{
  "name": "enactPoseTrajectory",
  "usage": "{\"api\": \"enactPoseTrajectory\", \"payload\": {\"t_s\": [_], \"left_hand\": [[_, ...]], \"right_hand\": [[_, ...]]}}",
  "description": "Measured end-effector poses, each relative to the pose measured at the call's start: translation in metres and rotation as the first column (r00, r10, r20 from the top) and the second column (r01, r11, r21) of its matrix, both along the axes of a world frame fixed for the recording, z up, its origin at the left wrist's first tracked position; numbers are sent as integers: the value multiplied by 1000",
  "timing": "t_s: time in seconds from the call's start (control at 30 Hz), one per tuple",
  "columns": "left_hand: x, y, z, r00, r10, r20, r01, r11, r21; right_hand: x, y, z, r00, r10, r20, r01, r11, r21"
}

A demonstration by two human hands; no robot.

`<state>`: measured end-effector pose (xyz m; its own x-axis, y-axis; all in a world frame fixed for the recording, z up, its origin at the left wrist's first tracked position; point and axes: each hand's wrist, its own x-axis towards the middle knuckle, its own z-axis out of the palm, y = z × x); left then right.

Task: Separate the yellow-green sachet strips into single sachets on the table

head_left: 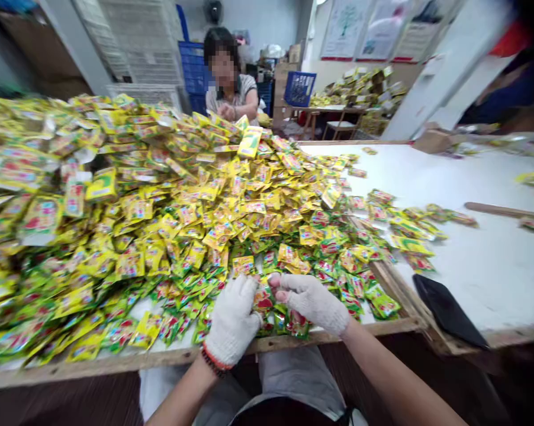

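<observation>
White tbl (493,260) w/ pkt heap (182,207), one pkt (263,299) btwn gloved hands (232,319)

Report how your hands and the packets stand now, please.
Left hand, right hand: gloved, at one packet. Grip unclear. Loose packets crowding both hands.
</observation>
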<state>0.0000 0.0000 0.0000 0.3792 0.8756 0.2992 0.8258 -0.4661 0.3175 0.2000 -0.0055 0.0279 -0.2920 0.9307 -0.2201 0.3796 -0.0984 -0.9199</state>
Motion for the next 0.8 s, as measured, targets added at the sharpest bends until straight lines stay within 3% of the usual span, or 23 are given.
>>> {"api": "enactPoseTrajectory", "payload": {"t_s": [0.07,0.17,0.23,0.3,0.37,0.4,0.47,0.5,0.53,0.57,0.63,0.67,0.77,0.8], "left_hand": [[4,0,-2,999,-39,-24,39,999,-4],[8,4,-7,992,-127,25,127,992,1],[8,11,-10,975,-187,120,185,982,26],[5,22,-11,961,-181,209,173,983,57],[-1,37,-10,972,-93,217,85,995,44],[-5,44,-9,982,-34,184,31,999,19],[-10,58,-7,995,78,63,-76,997,-34],[-11,63,-6,993,118,-4,-118,992,-52],[-12,68,-6,987,144,-65,-148,987,-64],[-11,72,-6,981,156,-117,-165,983,-76],[-7,79,-7,967,160,-197,-182,979,-95],[-5,82,-8,962,160,-220,-186,977,-101],[-1,88,-9,960,179,-213,-206,972,-111],[-1,88,-9,967,181,-179,-203,973,-109]], "right_hand": [[-7,5,-4,992,60,111,-69,994,84],[-10,9,-9,986,38,160,-53,994,91],[-2,8,-10,994,-48,100,44,998,38],[18,7,-6,971,-233,-50,234,972,24],[52,5,1,828,-473,-303,507,861,43],[73,5,4,648,-570,-505,681,731,48],[114,6,6,466,-607,-644,809,587,33],[133,8,5,311,-609,-730,870,492,-41],[147,11,2,227,-601,-766,894,441,-82],[156,14,-3,207,-635,-744,909,407,-94],[159,23,-14,248,-696,-674,908,410,-90],[155,27,-20,320,-728,-606,900,433,-45],[133,44,-32,619,-764,-185,776,558,293],[127,50,-34,655,-755,9,682,597,424]]}}
